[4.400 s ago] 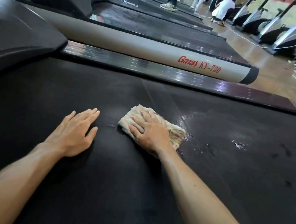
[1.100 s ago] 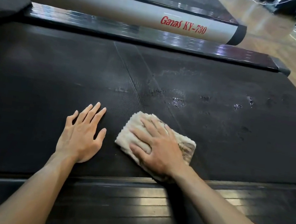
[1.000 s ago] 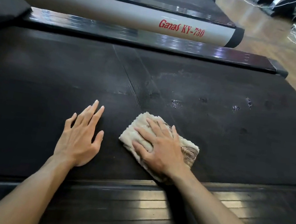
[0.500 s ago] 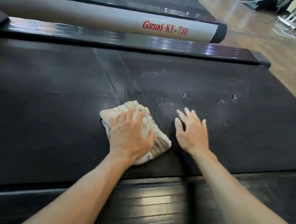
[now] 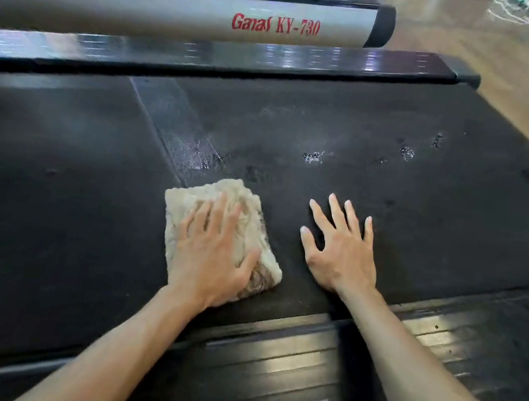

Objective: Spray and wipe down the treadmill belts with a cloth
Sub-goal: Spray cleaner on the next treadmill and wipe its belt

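Note:
A folded beige cloth [image 5: 186, 203] lies on the black treadmill belt [image 5: 50, 187], close to its near edge. My left hand [image 5: 213, 254] presses flat on the cloth with straight fingers. Just right of it, my right hand [image 5: 339, 246] rests flat on the bare belt with fingers spread. Wet droplets [image 5: 313, 156] glisten on the belt beyond my right hand, and a damp streak [image 5: 191, 150] runs along the belt seam above the cloth. No spray bottle is in view.
A ribbed black side rail [image 5: 281, 369] runs along the near edge under my forearms. A glossy black rail [image 5: 244, 58] borders the far edge. Behind it is the neighbouring treadmill's grey side panel [image 5: 181, 14] with red lettering. Wooden floor [image 5: 519, 67] lies at the right.
The cloth has passed from my right hand to my left hand within the last second. My right hand now rests on the bare belt to the right. The view has shifted right.

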`<state>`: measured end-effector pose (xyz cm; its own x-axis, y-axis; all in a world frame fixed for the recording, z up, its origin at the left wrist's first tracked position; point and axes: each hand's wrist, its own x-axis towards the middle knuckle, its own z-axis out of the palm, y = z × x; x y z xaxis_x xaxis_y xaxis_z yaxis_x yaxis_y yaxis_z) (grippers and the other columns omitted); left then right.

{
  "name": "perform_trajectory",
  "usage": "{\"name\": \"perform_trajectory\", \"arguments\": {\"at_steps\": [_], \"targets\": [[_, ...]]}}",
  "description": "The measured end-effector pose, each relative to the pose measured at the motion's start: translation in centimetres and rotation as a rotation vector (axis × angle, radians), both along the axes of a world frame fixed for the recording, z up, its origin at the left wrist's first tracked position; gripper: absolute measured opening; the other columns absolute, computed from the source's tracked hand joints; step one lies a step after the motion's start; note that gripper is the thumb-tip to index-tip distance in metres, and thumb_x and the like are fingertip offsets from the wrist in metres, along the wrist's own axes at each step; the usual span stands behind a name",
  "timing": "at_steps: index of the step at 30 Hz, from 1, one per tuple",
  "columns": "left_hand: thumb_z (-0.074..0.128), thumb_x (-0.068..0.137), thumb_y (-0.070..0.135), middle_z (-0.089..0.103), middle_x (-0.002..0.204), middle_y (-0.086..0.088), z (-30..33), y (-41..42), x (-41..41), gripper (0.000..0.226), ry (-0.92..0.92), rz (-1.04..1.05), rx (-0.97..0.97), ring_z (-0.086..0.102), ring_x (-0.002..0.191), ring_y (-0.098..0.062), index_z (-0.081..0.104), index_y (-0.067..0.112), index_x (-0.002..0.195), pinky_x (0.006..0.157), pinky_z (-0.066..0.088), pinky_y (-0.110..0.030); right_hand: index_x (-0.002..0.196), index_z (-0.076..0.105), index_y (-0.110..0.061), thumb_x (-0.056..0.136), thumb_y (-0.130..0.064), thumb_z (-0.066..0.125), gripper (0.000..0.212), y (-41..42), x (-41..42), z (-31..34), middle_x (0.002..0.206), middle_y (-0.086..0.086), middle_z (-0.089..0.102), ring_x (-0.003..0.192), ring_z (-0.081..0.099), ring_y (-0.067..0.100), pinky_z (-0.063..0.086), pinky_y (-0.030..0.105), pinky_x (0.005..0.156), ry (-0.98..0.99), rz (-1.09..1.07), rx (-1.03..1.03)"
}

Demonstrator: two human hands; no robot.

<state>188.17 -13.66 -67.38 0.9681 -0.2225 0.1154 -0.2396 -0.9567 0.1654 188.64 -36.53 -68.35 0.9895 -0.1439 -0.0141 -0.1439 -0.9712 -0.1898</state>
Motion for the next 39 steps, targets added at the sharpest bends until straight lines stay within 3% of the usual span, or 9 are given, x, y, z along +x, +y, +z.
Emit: {"name": "perform_trajectory", "arguments": {"at_steps": [3,7,11,13,21,24,29,35,39], "targets": [[0.029,0.085,0.071,0.019,0.166,0.005,0.7,0.1,1.0,0.080,0.095,-0.225,0.035,0.013,0.154,-0.022,0.025,0.032,0.155,0.124,0.008,-0.043,0.162,0.014,-0.046,0.103,-0.060,0.024,0.061,0.0,0.1,0.0,0.173,-0.010,0.000,0.159,-0.007,0.017,-0.007,0.051,0.127,0.006,0.004,-0.011],[0.035,0.093,0.058,0.039,0.146,0.005,1.5,-1.6,1.6,0.056,0.047,-0.147,-0.115,0.033,0.136,-0.020,0.038,0.025,0.138,0.114,0.016,-0.036,0.162,0.015,-0.046,0.103,-0.060,0.025,0.061,0.0,0.1,0.2,0.173,-0.010,0.001,0.159,-0.006,0.016,-0.007,0.050,0.127,-0.001,0.002,-0.011],[0.024,0.097,0.051,0.012,0.169,-0.009,-0.1,-3.2,-0.1,0.073,0.026,0.073,-0.101,0.002,0.156,-0.027,0.015,0.016,0.161,0.125,-0.004,-0.046,0.161,0.014,-0.046,0.103,-0.060,0.025,0.061,0.1,0.1,0.2,0.173,-0.010,0.001,0.159,-0.007,0.016,-0.008,0.050,0.127,0.003,0.001,-0.010],[0.025,0.098,0.051,0.009,0.169,-0.010,-0.3,-3.6,-0.5,0.073,0.048,0.134,-0.115,-0.002,0.156,-0.028,0.013,0.017,0.162,0.126,-0.002,-0.048,0.161,0.015,-0.047,0.103,-0.060,0.025,0.060,0.0,0.2,0.0,0.173,-0.010,0.002,0.159,-0.006,0.016,-0.008,0.049,0.127,-0.001,-0.003,-0.015],[0.002,0.095,0.049,-0.003,0.171,0.005,-0.2,-2.4,1.3,0.071,0.096,-0.267,0.011,-0.010,0.156,-0.014,0.004,0.028,0.163,0.125,-0.009,-0.044,0.161,0.015,-0.046,0.096,-0.064,0.015,0.068,0.1,0.2,0.1,0.173,-0.011,0.002,0.159,-0.005,0.015,-0.006,0.049,0.127,-0.009,-0.007,-0.016],[0.003,0.091,0.054,0.005,0.171,0.003,0.2,-1.8,4.3,0.075,0.110,-0.260,0.007,-0.002,0.157,-0.019,0.009,0.031,0.162,0.126,-0.002,-0.044,0.161,0.016,-0.046,0.098,-0.063,0.017,0.065,0.0,0.1,0.2,0.173,-0.010,0.003,0.159,-0.004,0.015,-0.005,0.049,0.128,-0.010,-0.002,-0.020],[0.008,0.091,0.058,0.009,0.170,0.007,0.1,2.4,6.6,0.075,0.103,-0.107,0.018,0.000,0.157,-0.020,0.014,0.035,0.162,0.124,-0.004,-0.042,0.161,0.020,-0.045,0.100,-0.062,0.021,0.063,0.1,0.1,0.0,0.173,-0.009,0.006,0.159,-0.002,0.016,-0.004,0.049,0.128,-0.027,-0.001,-0.011],[0.011,0.097,0.051,0.000,0.170,-0.001,0.1,0.8,1.4,0.071,0.083,-0.234,0.052,-0.011,0.156,-0.019,0.005,0.026,0.163,0.124,-0.015,-0.045,0.162,0.016,-0.045,0.104,-0.059,0.025,0.060,0.1,0.0,0.0,0.173,-0.009,0.003,0.159,-0.003,0.017,-0.005,0.049,0.128,-0.013,-0.005,-0.024],[0.008,0.095,0.048,-0.002,0.170,-0.009,0.2,-1.5,3.6,0.075,0.084,-0.256,0.096,-0.010,0.157,-0.023,0.003,0.018,0.163,0.124,-0.015,-0.045,0.162,0.015,-0.045,0.104,-0.059,0.024,0.060,0.2,0.3,0.1,0.173,-0.010,0.002,0.159,-0.005,0.016,-0.006,0.048,0.128,-0.005,-0.002,-0.028]]}}
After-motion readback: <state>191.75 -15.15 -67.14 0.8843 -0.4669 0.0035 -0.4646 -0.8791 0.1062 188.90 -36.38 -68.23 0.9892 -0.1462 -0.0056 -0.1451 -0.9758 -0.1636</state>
